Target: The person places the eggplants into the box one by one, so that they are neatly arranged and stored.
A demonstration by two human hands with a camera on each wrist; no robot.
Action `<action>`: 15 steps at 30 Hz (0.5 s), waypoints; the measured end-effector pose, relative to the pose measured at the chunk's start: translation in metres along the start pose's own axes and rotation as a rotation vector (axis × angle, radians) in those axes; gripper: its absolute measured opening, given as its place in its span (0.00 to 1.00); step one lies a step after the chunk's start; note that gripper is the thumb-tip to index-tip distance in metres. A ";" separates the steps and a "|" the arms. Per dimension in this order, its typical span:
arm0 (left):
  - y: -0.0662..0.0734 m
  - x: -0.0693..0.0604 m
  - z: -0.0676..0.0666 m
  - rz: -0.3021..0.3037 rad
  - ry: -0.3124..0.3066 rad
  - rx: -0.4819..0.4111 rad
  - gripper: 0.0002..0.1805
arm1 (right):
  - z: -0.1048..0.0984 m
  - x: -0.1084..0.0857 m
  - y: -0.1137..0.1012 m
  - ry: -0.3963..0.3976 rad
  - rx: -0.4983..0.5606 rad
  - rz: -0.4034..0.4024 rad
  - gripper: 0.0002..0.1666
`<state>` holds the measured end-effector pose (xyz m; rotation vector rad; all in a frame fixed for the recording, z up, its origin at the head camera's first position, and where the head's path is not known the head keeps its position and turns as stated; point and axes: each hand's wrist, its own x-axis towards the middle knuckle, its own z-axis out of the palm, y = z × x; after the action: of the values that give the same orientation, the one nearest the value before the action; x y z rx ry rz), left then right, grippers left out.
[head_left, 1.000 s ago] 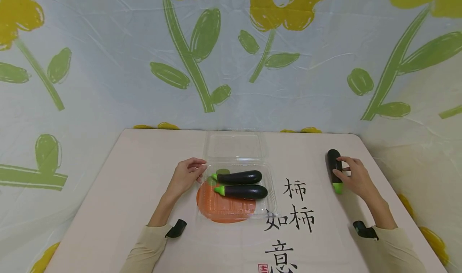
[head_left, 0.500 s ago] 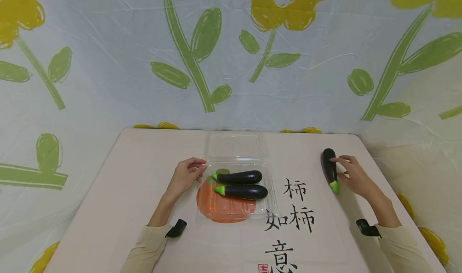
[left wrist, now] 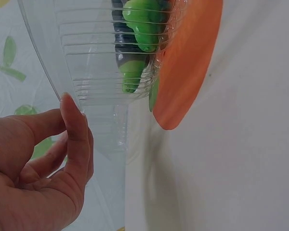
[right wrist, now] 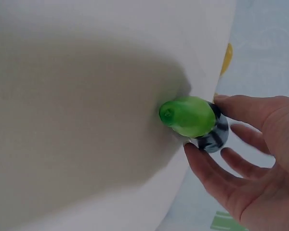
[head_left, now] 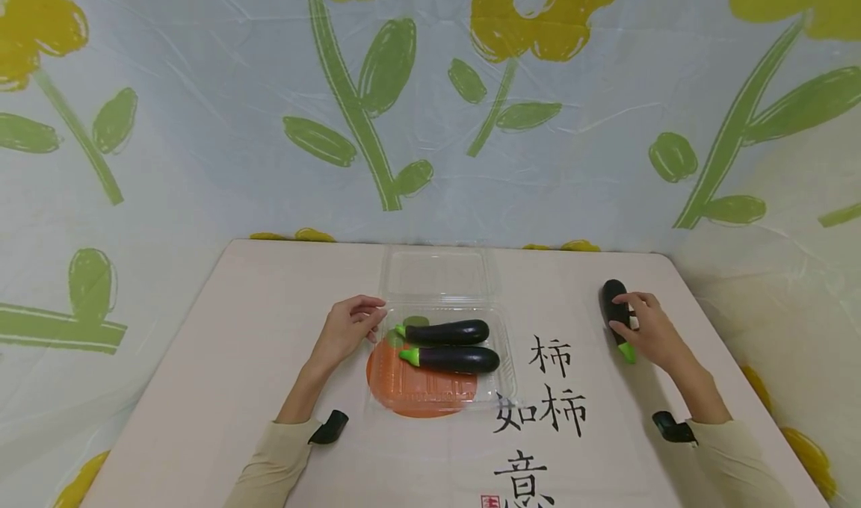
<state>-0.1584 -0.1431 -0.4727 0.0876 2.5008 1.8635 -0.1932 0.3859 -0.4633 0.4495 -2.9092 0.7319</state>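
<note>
A clear plastic container (head_left: 506, 388) stands open, its lid (head_left: 437, 273) folded back. Two dark eggplants with green stems, an upper one (head_left: 449, 332) and a lower one (head_left: 460, 358), lie side by side inside it. The left hand (head_left: 344, 334) pinches the container's left rim near the back corner; in the left wrist view, thumb and finger of that hand (left wrist: 53, 163) meet at the rim. A third eggplant (head_left: 613, 299) lies at the right of the table. The right hand (head_left: 654, 335) grips it from the right, thumb and fingers on opposite sides, its green stem (right wrist: 192, 117) towards the right wrist camera.
Dark printed characters (head_left: 563, 411) and an orange shape (head_left: 424, 407) partly beneath the container mark the pale table (head_left: 235, 358). A flower-patterned sheet (head_left: 572, 179) rises behind the table and at both sides.
Over the last second the third eggplant has shifted slightly left. The right hand has moved left, its thumb now over the eggplant's side. The left hand has stayed at the rim.
</note>
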 end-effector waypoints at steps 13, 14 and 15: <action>0.001 0.000 0.000 0.000 -0.002 0.000 0.14 | -0.002 0.001 -0.001 -0.112 0.033 0.166 0.45; 0.001 0.000 0.000 0.002 -0.001 0.002 0.14 | -0.002 0.000 -0.002 -0.119 0.033 0.168 0.45; 0.001 0.000 0.000 0.000 0.001 0.002 0.14 | -0.003 -0.001 -0.002 -0.123 0.029 0.166 0.44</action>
<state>-0.1581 -0.1431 -0.4714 0.0861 2.5037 1.8611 -0.1916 0.3860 -0.4602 0.2660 -3.0835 0.7964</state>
